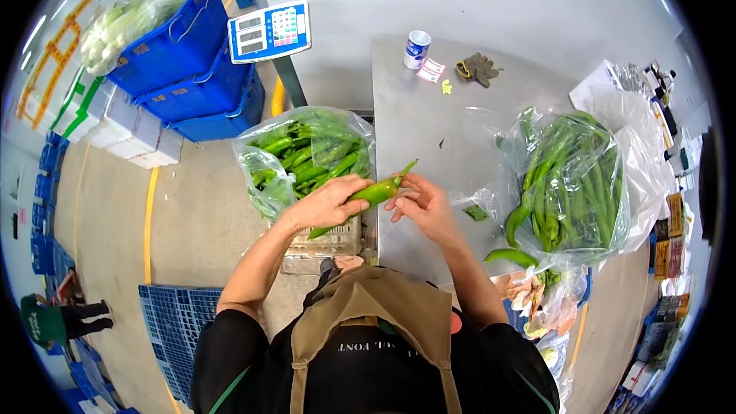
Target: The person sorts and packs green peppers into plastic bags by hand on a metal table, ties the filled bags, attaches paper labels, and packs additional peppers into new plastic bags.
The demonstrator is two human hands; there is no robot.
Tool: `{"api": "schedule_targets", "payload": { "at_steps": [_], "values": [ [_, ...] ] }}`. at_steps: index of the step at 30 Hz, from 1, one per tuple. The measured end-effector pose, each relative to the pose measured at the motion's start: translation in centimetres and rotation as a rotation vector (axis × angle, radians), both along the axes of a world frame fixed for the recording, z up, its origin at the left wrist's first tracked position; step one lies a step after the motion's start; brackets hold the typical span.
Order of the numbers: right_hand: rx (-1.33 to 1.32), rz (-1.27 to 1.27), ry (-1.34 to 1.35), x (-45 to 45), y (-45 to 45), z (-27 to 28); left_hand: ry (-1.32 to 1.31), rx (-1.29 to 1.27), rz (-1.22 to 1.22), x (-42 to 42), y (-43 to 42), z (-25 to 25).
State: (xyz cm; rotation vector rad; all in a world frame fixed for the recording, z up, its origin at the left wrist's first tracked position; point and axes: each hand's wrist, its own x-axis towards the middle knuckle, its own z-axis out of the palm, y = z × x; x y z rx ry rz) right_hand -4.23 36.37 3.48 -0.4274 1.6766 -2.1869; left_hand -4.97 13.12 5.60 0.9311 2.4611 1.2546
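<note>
My left hand (330,203) is wrapped around a long green pepper (376,193), whose stem end points up and to the right. My right hand (423,205) is at that stem end, fingers curled and apart; its fingertips are at or very close to the pepper, and I cannot tell whether they touch it. Below and behind my left hand, a clear plastic bag (257,159) holds many green peppers (307,155). On the metal table (429,134) to the right lies another clear bag (619,211) full of long green peppers (571,192).
A loose pepper (512,257) and a leaf piece (475,212) lie near the right bag. Toward the back of the table are a can (417,49), labels (431,70) and a glove (480,69). A scale display (270,31) stands beside stacked blue crates (192,69). A person (57,320) is far left.
</note>
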Motion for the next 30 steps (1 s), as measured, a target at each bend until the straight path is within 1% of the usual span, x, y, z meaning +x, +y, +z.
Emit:
{"api": "schedule_targets", "payload": {
  "at_steps": [3,6,8,9,12,15,17,19,21,24,27,28,30],
  "values": [
    [-0.009,0.016,-0.049,1.0,1.7,0.8,-0.076,-0.026,-0.075,0.5,0.4,0.9],
    [0.013,-0.128,-0.007,1.8,2.6,1.6,-0.094,-0.066,-0.145,1.3,0.9,1.9],
    [0.528,-0.217,0.640,2.2,2.9,3.5,-0.097,-0.082,-0.165,1.6,1.2,1.8],
    [0.789,-0.252,0.958,2.6,2.9,3.9,-0.060,-0.129,-0.176,1.9,1.5,1.8],
    [0.955,-0.089,1.176,3.7,2.9,3.3,0.056,-0.260,-0.202,2.7,2.5,2.2],
    [1.043,0.156,0.791,4.9,2.9,1.0,0.164,-0.407,-0.229,4.0,3.9,3.0],
    [0.859,0.165,0.565,6.0,3.0,-1.2,0.248,-0.534,-0.281,4.3,4.5,2.8],
    [0.683,0.153,0.477,7.3,3.3,-2.2,0.184,-0.568,-0.353,4.9,5.4,3.5],
    [0.602,0.235,0.276,8.3,3.7,-2.4,0.185,-0.545,-0.429,5.5,5.8,3.0],
    [0.460,0.076,0.258,10.2,3.5,-4.3,0.208,-0.543,-0.461,6.5,7.1,3.3],
    [0.438,-0.047,0.188,11.3,3.7,-5.2,0.187,-0.547,-0.477,6.7,8.5,3.5],
    [0.389,-0.086,0.149,11.8,3.9,-5.2,0.187,-0.540,-0.490,6.7,9.0,3.6],
    [0.406,-0.124,0.137,12.4,4.5,-4.7,0.204,-0.544,-0.534,6.7,9.8,3.7]
  ]
}}
